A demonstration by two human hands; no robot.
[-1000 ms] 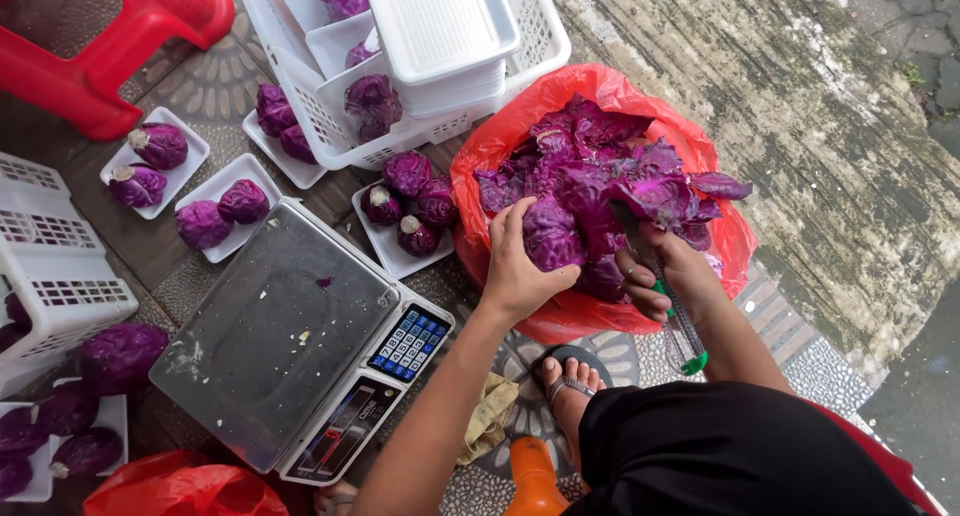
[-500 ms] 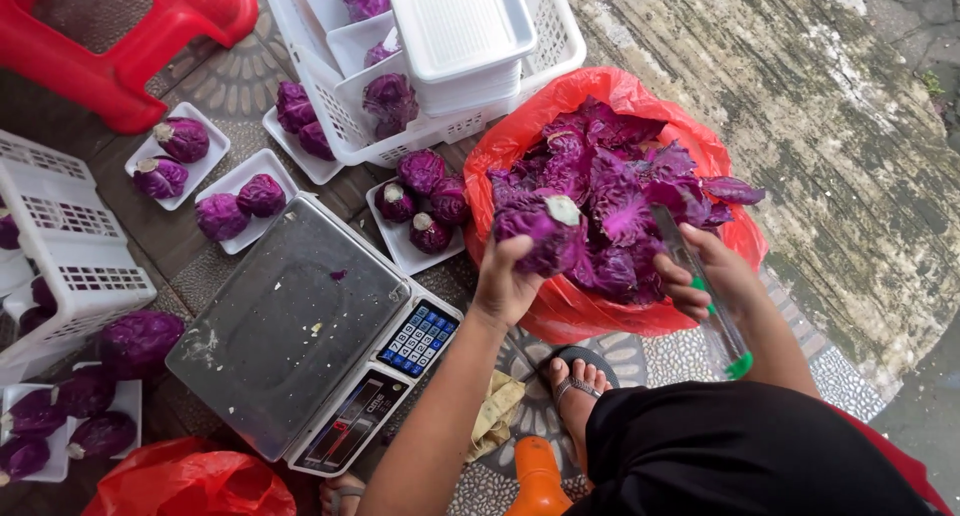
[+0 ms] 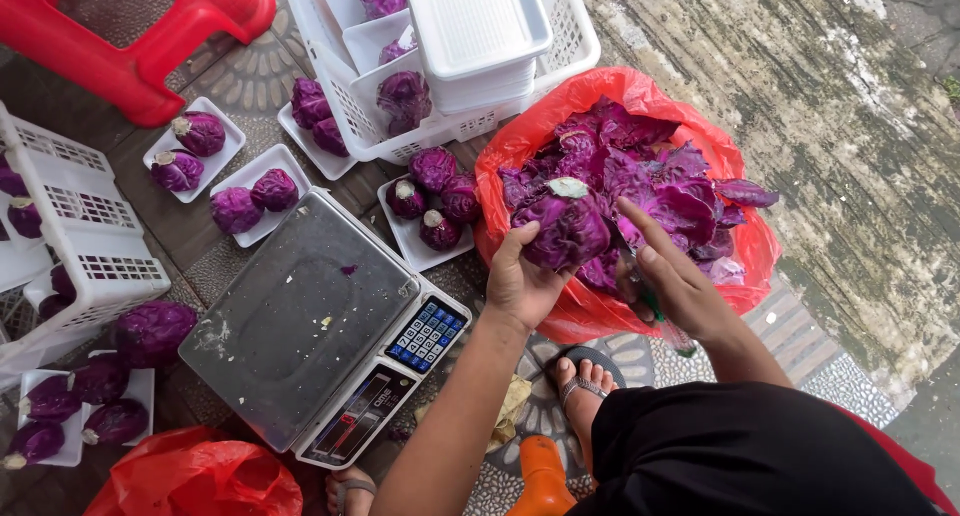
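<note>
My left hand (image 3: 520, 281) grips a purple cabbage head (image 3: 565, 226) with its pale cut stem up, held over the red plastic bag (image 3: 560, 316) full of loose purple leaves (image 3: 660, 176). My right hand (image 3: 675, 281) holds a knife with a green handle (image 3: 652, 304); its fingers are stretched towards the cabbage and the blade is mostly hidden between the hand and the leaves.
A digital scale (image 3: 310, 326) with a steel pan lies left of my hands. White foam trays of small purple cabbages (image 3: 435, 211) lie around it. White plastic baskets (image 3: 450, 96) stand behind and at the left (image 3: 70, 246). A red stool (image 3: 130, 36) is at the far left.
My left hand has lifted a cabbage head out of the leaf pile and turned its cut stem up. My right hand with the knife has come in against it.
</note>
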